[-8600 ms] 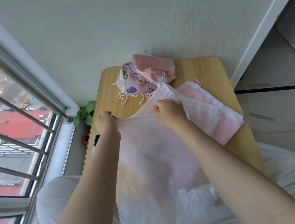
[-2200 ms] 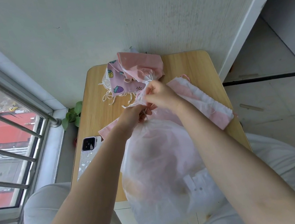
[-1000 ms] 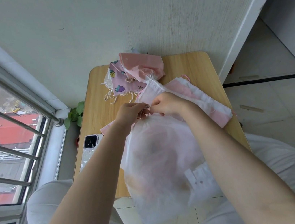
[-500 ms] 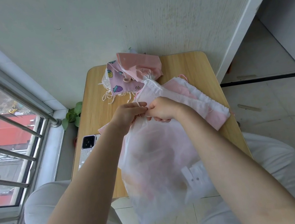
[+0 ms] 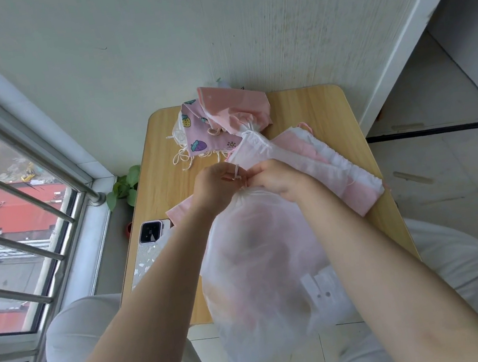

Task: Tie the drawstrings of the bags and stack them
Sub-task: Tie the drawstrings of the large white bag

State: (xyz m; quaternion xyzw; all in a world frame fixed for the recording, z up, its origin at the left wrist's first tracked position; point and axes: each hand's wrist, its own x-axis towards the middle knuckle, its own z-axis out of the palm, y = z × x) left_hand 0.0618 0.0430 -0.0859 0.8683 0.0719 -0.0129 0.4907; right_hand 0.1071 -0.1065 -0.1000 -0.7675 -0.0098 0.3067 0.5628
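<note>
Head view
Hands: two, both raised over the middle of the tabletop [image 5: 325, 107], fingertips meeting at the gathered neck of the white bag [image 5: 260, 257].
Left hand [image 5: 215, 184]: fingers curled, grip clamped on the drawstring [image 5: 237, 172], a loop of it showing over one finger.
Right hand [image 5: 277, 180]: fingers curled, grip pinching the same drawstring right at the bag's neck.
Forearms: two, bare, reaching in from the near side and converging at the neck.
White bag: one, sheer, mouth cinched shut; its body hangs from the neck down over the tabletop's near edge, between the person's knees.
Tied bags [image 5: 223, 121]: a heap at the far edge, left of centre; a pink one and a fruit-print one show, white cords trailing; exact count cannot be told.
Flat bags [image 5: 314, 158]: a layered pile, pink and white, running from the middle to the right edge; count cannot be told.
Phone [image 5: 148, 242]: one, at the left edge, near corner.
Plant [image 5: 125, 187]: one, on the floor beside the left edge.
</note>
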